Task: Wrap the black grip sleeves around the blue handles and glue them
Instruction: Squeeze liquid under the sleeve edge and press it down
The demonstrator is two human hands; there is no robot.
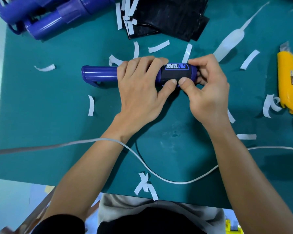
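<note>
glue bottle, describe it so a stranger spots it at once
On the green mat, look far right. Between the black sleeve pile and the yellow cutter lies the glue bottle. Unlike the flat white strips, it is bulbous, tapering to a long thin nozzle.

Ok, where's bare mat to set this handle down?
The left of the green mat, between the curled white paper strip and the white cable, is bare; so is the cable's loop at centre. Crowded: the far edge, with blue plastic handles, black sleeve sheets and strips; a yellow utility knife takes the right.
</note>
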